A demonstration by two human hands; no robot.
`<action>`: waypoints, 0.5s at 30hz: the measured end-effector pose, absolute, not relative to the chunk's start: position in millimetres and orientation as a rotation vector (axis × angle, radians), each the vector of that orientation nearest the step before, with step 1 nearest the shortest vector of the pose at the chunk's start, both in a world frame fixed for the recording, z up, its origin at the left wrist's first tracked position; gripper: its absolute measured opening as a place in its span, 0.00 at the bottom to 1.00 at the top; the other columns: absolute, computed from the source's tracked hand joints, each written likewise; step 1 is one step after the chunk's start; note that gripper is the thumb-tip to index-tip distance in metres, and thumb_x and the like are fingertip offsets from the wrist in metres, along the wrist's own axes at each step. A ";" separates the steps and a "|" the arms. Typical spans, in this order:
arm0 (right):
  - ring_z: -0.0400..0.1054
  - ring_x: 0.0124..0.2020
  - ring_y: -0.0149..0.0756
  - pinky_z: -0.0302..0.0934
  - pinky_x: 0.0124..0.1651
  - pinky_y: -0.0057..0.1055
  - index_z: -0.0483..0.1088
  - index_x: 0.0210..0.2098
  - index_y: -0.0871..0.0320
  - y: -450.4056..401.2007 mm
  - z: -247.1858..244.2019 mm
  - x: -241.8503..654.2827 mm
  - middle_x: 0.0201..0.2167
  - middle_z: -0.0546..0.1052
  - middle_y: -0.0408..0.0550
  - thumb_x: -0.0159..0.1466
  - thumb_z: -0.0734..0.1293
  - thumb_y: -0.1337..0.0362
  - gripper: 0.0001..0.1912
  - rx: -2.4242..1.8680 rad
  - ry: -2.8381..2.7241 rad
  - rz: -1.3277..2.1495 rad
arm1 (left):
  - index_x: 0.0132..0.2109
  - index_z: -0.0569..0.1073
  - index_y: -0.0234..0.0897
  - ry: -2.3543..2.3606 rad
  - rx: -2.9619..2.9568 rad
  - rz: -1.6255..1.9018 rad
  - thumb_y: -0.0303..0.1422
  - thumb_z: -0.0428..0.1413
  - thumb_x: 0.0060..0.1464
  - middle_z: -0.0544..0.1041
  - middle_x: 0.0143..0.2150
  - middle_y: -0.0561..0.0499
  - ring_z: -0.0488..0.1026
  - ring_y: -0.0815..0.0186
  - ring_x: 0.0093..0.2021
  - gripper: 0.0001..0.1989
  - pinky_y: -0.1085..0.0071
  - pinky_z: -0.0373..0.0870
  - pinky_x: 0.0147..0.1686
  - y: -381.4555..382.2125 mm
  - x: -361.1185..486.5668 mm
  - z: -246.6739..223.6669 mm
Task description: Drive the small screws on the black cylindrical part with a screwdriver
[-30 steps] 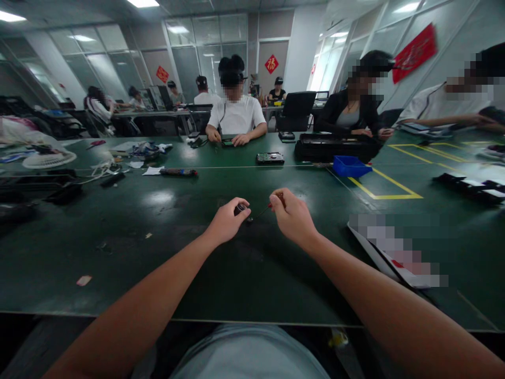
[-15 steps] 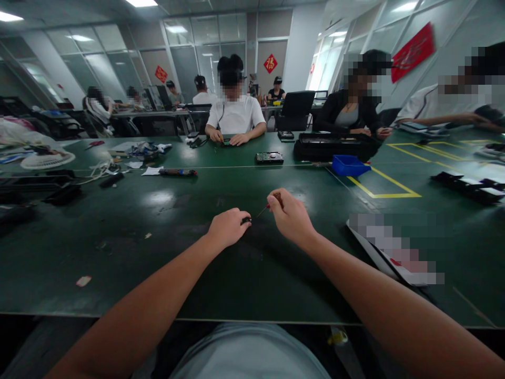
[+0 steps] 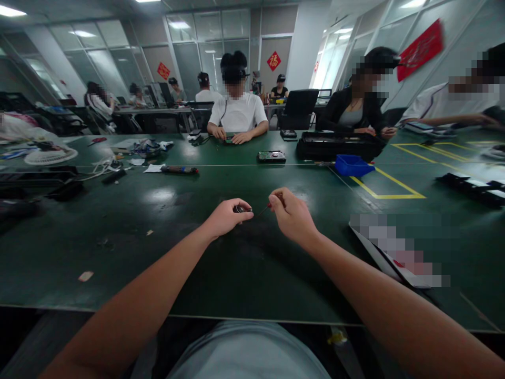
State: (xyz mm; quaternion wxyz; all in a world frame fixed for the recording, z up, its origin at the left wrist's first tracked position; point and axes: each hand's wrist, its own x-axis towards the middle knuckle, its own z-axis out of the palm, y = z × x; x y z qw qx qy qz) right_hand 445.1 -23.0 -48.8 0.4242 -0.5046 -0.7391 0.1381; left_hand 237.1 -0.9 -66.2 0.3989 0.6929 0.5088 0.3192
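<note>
My left hand (image 3: 228, 217) is closed round a small black object (image 3: 239, 209) with a shiny edge; the fingers hide most of it, so its kind does not show. In my right hand (image 3: 290, 210) is a thin screwdriver (image 3: 269, 205) with a red part near the handle. Its slim shaft slants down and left towards the black object, and a small gap seems to lie between the tip and my left fingers. Both hands are over the middle of the green table (image 3: 221, 279).
Ahead lie a hard drive (image 3: 271, 156), a blue bin (image 3: 354, 166) and a long black casing (image 3: 339, 146). A dark cylindrical tool (image 3: 179, 169) is left of them. White papers (image 3: 389, 258) lie near my right forearm. A person (image 3: 238, 113) works opposite.
My left hand has turned and risen slightly, so more of the black object shows. The screwdriver stays in my right hand, which has hardly moved. The whole view has shifted a little.
</note>
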 end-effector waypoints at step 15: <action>0.70 0.31 0.38 0.57 0.36 0.33 0.68 0.39 0.56 -24.1 -47.0 445.8 0.29 0.76 0.46 0.71 0.57 0.58 0.12 -1.255 -1.858 0.390 | 0.45 0.74 0.36 1.107 0.712 1.229 0.28 0.55 0.57 0.74 0.36 0.49 0.67 0.71 0.25 0.09 0.77 0.55 0.17 20.2 164.2 -35.7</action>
